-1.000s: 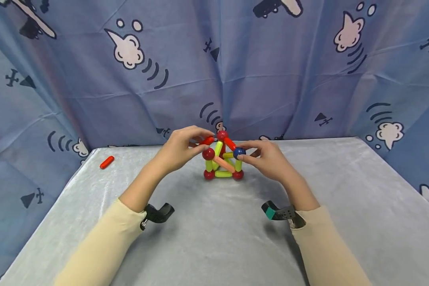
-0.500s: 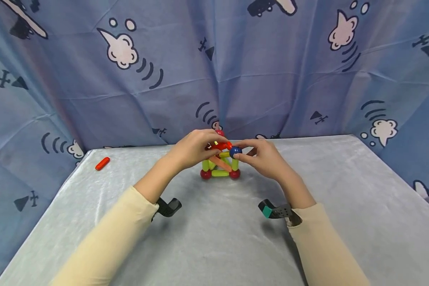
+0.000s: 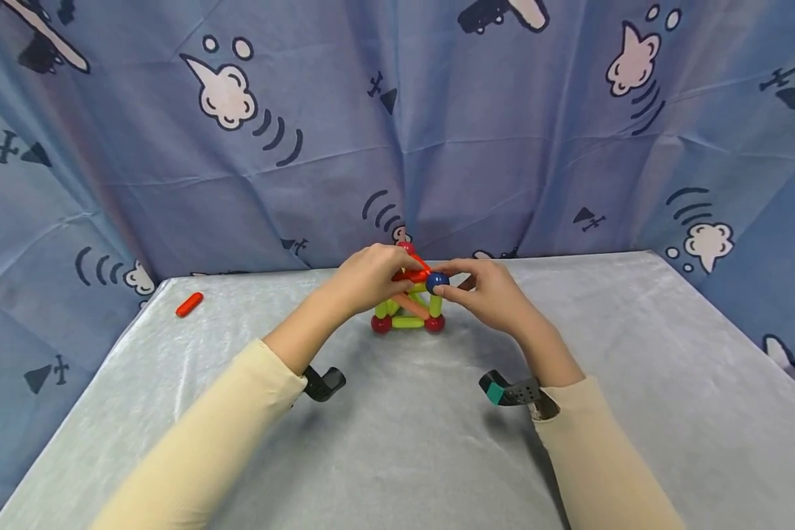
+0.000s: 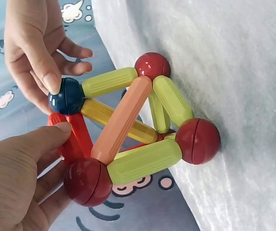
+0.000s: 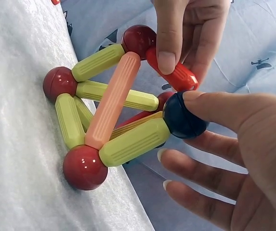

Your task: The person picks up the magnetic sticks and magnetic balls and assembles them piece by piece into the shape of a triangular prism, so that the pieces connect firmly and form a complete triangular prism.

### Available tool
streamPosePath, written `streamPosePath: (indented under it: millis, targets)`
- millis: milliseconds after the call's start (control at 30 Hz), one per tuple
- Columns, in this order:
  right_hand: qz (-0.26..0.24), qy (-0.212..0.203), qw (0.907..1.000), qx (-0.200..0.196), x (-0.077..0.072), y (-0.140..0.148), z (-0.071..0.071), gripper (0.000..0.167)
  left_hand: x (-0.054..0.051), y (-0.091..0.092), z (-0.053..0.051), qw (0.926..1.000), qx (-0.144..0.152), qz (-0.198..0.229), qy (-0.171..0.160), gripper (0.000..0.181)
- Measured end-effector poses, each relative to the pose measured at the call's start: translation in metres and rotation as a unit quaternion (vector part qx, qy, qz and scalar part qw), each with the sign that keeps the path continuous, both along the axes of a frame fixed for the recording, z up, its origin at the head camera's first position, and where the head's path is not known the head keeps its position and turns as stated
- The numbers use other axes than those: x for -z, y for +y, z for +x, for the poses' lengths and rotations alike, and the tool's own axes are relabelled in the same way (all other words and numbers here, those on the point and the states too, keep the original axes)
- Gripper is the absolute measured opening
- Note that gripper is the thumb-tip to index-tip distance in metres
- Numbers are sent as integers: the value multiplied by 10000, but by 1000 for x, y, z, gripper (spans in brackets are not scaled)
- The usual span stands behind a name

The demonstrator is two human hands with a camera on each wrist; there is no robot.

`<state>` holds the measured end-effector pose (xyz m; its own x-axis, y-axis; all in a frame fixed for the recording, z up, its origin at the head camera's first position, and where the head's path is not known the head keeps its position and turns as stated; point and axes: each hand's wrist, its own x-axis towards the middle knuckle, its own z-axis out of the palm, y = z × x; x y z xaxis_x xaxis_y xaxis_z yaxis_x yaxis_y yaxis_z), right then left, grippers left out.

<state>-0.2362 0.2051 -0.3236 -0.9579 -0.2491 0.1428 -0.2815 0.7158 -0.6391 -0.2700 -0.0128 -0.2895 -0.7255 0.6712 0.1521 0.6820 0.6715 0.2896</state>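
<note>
A frame of magnetic rods and balls stands on the table, with yellow-green rods (image 4: pixel 145 161), a peach diagonal rod (image 4: pixel 122 120) and red corner balls (image 5: pixel 85 167). My left hand (image 3: pixel 372 278) pinches a red rod (image 5: pixel 182 79) between thumb and fingers at the top front of the frame. One end of this rod is at the upper left red ball (image 4: pixel 88 182); the other is close to the blue ball (image 5: pixel 182 118). My right hand (image 3: pixel 489 291) pinches that blue ball at the upper right corner. In the head view, my left hand hides the upper left corner.
A loose red rod (image 3: pixel 189 304) lies at the left of the grey cloth-covered table (image 3: pixel 397 427). Behind the table hangs a blue patterned curtain (image 3: pixel 477 162), close to the frame. A black camera mount sits on each wrist.
My left hand has moved right with the red rod, from beside the upper left red ball to across the top front, near the blue ball. My right hand keeps holding the blue ball.
</note>
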Motion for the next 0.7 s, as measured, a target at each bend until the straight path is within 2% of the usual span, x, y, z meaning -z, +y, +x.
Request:
streamPosePath:
  millis: [300,367,433,500,567,700]
  targets:
    - [-148,-102,9998,42,1,3,0,40,6,5,4,9996,-118,-269,-9,29]
    - [-147,-76,9999,39,2,3,0,40,10,4,4,9997,-168,-172,-16,28]
    - [-130,-58,9999,41,3,3,0,39,14,0,3,9996,-233,115,-107,28]
    - [-98,-33,9999,45,3,3,0,39,19,-8,1,9977,-359,481,-302,31]
    - [-78,-32,9999,56,2,2,-1,40,25,-19,-2,9930,-488,858,-652,36]
    - [-129,143,9992,343,3,0,-2,44,41,-35,-3,9752,-622,1504,-1497,44]
